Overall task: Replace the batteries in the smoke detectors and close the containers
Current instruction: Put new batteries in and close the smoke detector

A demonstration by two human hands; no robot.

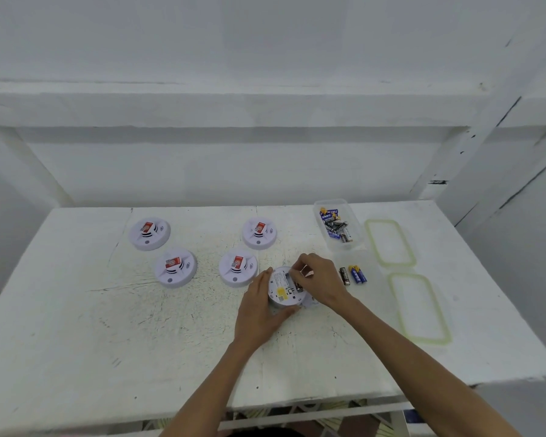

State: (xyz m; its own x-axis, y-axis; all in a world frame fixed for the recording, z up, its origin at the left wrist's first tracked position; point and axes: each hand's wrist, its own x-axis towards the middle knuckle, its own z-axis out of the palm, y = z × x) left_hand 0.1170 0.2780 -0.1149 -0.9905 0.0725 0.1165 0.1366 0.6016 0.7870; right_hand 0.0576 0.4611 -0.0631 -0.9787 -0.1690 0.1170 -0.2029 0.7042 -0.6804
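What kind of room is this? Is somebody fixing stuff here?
Probably a plain workroom or storage space: a scuffed white-painted table, bare white walls, and round white plastic smoke detectors laid out near a clear plastic container of batteries.

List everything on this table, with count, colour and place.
Upright smoke detectors: four, white with red labels, table's left and middle.
Overturned smoke detector: one, white, between the hands.
Battery container: one, clear, far right, holding batteries.
Separate batteries: three, one black, two blue, right of the hands.
Lids: two, clear with green rims, right edge.
Table: one, white, under everything.
Left hand: one, grips the overturned smoke detector.
Right hand: one, fingers at its battery bay.
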